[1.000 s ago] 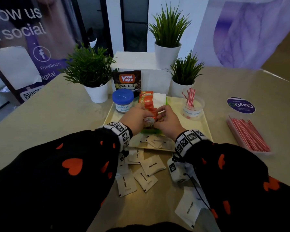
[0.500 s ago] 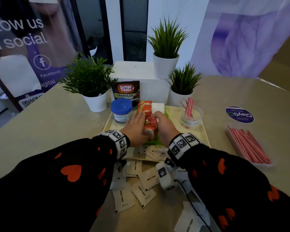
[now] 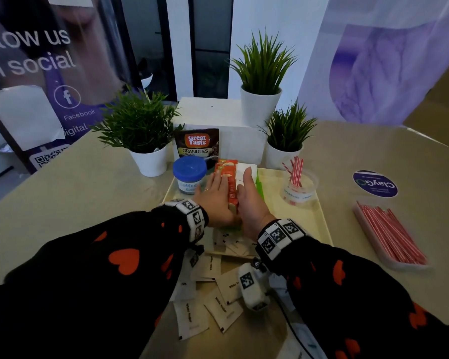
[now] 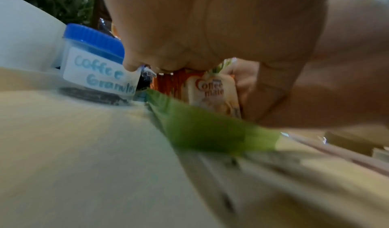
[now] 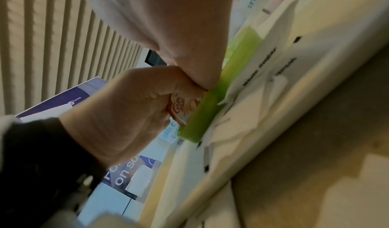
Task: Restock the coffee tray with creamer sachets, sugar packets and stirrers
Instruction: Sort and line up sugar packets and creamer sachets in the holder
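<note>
A row of orange creamer sachets (image 3: 230, 177) stands on edge in a green holder (image 3: 259, 186) on the cream tray (image 3: 319, 218). My left hand (image 3: 214, 195) lies flat against the row's left side and my right hand (image 3: 249, 195) against its right side, fingers straight, squeezing the row between them. In the left wrist view the nearest sachet (image 4: 212, 91) reads Coffee mate above the holder's rim (image 4: 200, 128). White sugar packets (image 3: 231, 242) lie on the tray's near end and more sugar packets (image 3: 218, 301) on the table. A clear cup of red-striped stirrers (image 3: 297, 180) stands at the tray's right.
A blue-lidded jar of coffee granules (image 3: 189, 174) stands just left of my left hand. A coffee pouch (image 3: 197, 143) and three potted plants (image 3: 145, 133) ring the tray's far side. A flat box of stirrers (image 3: 392, 234) lies on the table at the right.
My hands lowered the sachets they held into the green holder. Their fingers then straightened forward along both sides of the row.
</note>
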`<state>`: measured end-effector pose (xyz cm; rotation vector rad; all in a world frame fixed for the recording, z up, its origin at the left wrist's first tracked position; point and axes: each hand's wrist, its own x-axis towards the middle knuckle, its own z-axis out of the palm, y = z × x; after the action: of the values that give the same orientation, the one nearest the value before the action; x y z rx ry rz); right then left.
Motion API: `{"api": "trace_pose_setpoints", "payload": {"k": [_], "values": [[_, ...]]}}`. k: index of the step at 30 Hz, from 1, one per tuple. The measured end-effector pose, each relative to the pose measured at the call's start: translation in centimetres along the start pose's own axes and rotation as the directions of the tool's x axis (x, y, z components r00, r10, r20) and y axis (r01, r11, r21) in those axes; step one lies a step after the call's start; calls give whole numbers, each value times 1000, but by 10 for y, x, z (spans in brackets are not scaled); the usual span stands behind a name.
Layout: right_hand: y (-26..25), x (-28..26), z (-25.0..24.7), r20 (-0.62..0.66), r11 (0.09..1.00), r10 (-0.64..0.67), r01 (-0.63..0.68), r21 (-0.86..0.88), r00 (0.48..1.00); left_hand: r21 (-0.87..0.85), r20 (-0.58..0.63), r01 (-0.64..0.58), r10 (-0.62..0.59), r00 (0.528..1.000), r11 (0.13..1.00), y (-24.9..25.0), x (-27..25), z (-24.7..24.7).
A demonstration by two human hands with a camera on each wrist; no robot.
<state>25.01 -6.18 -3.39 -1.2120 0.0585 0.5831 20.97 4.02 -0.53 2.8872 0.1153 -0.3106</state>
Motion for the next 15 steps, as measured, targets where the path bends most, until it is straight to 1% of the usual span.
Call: {"api": "trace_pose_setpoints", "payload": {"k": [2,5,7,10,12,15], "values": [[-8,-17,5,23,999,25,-24,-30,999,70,5,-5,4,1000,998,-5,10,-10],[-9,-21,3,49,997,9,-5,-77,999,117,37,-45,41,998,992,-11,22,-25],[-9,-21,2,42,996,5,-1,-92,999,104,83,-68,59,995,992,-12,27,-32],[-7,-17,2,39,994,10,-6,-109,999,78,119,-86,77,990,993,-12,33,-33],[-6,-15,0,35,995,22,-18,-100,999,70,124,-88,79,989,994,-11,37,-28],[-6,-11,-3,45,998,38,-35,-61,998,85,96,-90,81,992,992,-13,38,-23]]}}
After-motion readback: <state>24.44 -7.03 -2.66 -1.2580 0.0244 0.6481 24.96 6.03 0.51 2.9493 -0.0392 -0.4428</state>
